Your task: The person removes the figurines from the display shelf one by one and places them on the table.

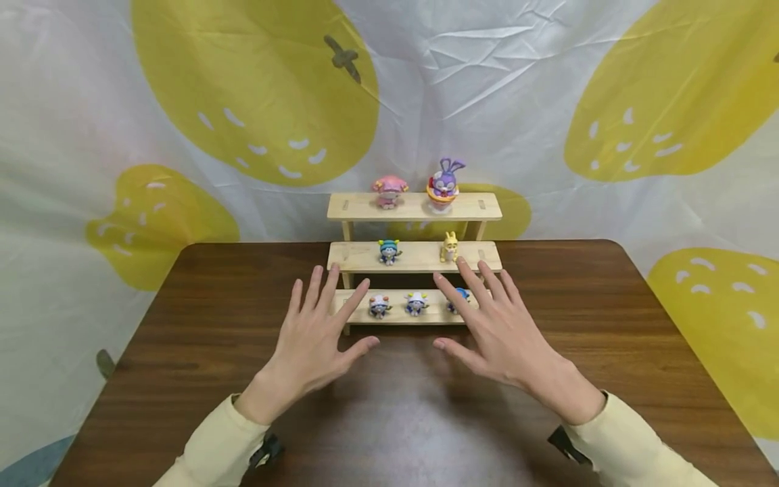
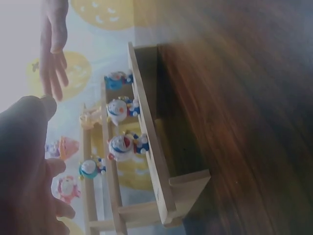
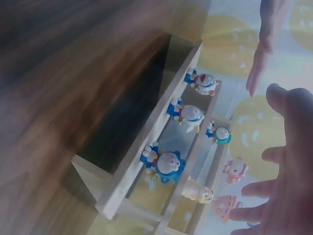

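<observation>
My left hand (image 1: pixel 313 341) is spread in front of the left end of a three-tier wooden shelf (image 1: pixel 414 206), holding nothing. Opposite it, my right hand (image 1: pixel 508 335) has its fingers spread and holds nothing; in the head view it partly covers a blue figurine (image 1: pixel 460 293) on the bottom tier. That tier also bears two white-hatted figurines (image 1: pixel 379 306). On the middle tier stand a teal-hatted figurine (image 1: pixel 388 251) and a yellow figurine (image 1: pixel 450 247). A pink figurine (image 1: pixel 389 191) and a purple rabbit-eared figurine (image 1: pixel 443 182) top the shelf.
Beneath everything is a dark brown wooden table (image 1: pixel 243 291), with the shelf near its back edge. Behind hangs a white cloth (image 1: pixel 408 81) printed with large yellow fruit. Light sleeves (image 1: pixel 222 439) and dark wrist straps show at both forearms.
</observation>
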The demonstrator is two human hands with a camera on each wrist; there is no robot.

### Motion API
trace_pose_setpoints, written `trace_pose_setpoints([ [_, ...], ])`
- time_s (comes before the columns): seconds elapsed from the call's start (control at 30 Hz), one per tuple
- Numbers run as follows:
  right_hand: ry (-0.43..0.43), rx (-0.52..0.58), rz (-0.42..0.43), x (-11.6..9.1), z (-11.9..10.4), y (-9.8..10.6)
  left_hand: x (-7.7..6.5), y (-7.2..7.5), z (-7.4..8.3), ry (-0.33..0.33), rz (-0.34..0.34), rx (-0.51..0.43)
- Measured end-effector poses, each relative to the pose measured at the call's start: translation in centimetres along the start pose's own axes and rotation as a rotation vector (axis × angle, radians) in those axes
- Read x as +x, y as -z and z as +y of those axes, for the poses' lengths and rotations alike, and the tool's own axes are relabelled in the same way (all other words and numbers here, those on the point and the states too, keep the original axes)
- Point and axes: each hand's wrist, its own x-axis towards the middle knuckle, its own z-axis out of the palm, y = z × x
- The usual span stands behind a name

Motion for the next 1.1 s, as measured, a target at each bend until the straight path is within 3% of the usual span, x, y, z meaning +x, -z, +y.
trace_pose_setpoints([
  [0.3, -0.023, -0.001, 0.035, 2.0, 1.3, 1.3, 1.0, -0.2, -0.9, 0.044, -0.048, -0.03],
  [0.7, 0.029, 0.007, 0.219, 5.4, 3.5, 1.5, 2.7, -0.1, -1.8, 0.1, -0.07, -0.1],
  [1.1, 0.032, 0.021, 0.357, 8.8, 5.3, 0.8, 4.3, -0.5, -2.7, 0.149, -0.146, -0.108],
])
